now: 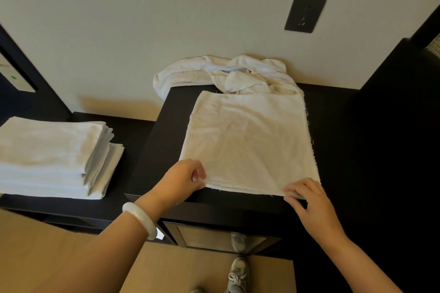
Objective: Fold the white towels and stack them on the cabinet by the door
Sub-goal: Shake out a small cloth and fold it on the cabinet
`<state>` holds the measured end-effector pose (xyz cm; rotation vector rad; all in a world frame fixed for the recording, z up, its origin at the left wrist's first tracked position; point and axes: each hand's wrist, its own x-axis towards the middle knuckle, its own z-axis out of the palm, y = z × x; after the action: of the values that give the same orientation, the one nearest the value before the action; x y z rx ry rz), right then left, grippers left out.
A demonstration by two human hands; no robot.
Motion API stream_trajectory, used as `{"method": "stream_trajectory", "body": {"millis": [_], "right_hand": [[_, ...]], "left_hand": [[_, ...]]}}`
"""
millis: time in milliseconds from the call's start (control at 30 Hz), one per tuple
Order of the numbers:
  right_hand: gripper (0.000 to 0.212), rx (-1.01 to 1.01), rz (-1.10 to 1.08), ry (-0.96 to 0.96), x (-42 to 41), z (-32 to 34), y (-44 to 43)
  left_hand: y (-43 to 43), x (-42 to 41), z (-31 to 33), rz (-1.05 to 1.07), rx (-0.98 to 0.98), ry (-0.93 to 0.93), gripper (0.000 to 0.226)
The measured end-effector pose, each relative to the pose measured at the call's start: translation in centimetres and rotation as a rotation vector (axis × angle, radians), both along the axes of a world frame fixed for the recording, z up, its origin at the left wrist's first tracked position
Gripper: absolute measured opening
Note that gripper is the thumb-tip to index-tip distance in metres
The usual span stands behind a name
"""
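Frayed white terry towel (247, 140) flat on matte black cabinet (164, 140), left hand (183, 179) and right hand (307, 200) pinching its near corners, squared stack (47, 150) at 9 o'clock, crumpled heap (226, 74) at 12

Both bare forearms reach forward and up to the near edge of the counter (238, 204), well apart. The left hand (183, 179) lies knuckles up, wrist straight, with the thumb and curled fingers pinching the near left corner of the towel (247, 140). A white bangle (140, 220) circles the left wrist. The right hand (307, 200) is turned palm down, its fingers bent, fingertips and thumb nipping the towel's near right corner just over the counter's edge.
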<state>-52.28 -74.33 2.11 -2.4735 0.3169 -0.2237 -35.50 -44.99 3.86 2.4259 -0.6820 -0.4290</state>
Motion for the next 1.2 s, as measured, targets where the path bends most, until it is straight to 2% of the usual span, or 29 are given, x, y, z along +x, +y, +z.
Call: {"method": "stream_trajectory", "body": {"millis": [133, 467, 667, 800, 900, 1000, 1067, 1133, 1200], "right_hand": [[0.009, 0.172, -0.110, 0.054, 1.1, 0.8, 0.2], [0.017, 0.184, -0.158, 0.049, 1.6, 0.7, 0.7], [0.016, 0.199, -0.150, 0.072, 1.6, 1.0, 0.5], [0.015, 0.227, -0.141, 0.090, 1.7, 1.4, 0.5], [0.014, 0.229, -0.139, 0.110, 1.7, 1.6, 0.4], [0.014, 0.199, -0.121, 0.152, 1.7, 2.0, 0.3], [0.012, 0.137, -0.107, 0.245, 2.2, 2.7, 0.3], [0.013, -0.034, -0.081, 0.296, 3.5, 3.5, 0.5], [0.013, -0.199, -0.055, 0.176, 5.6, 3.6, 1.1]], "left_hand": [[0.3, 0.0, -0.1, -0.003, -0.021, 0.018, 0.007], [0.6, -0.3, -0.7, 0.018, -0.051, -0.041, 0.008], [1.0, -1.0, -0.9, -0.210, 0.104, -0.311, 0.015], [2.3, -1.2, -0.2, -0.187, -0.035, -0.295, 0.008], [3.4, -1.7, -0.7, -0.291, 0.066, -0.303, 0.015], [3.7, -2.0, -0.9, -0.357, 0.167, -0.318, 0.019], [3.3, -1.7, 0.0, -0.366, 0.213, -0.324, 0.013], [2.0, -0.8, 0.9, -0.289, 0.198, -0.380, 0.027], [-0.1, 0.4, 1.5, -0.183, 0.194, -0.468, 0.035]]}}
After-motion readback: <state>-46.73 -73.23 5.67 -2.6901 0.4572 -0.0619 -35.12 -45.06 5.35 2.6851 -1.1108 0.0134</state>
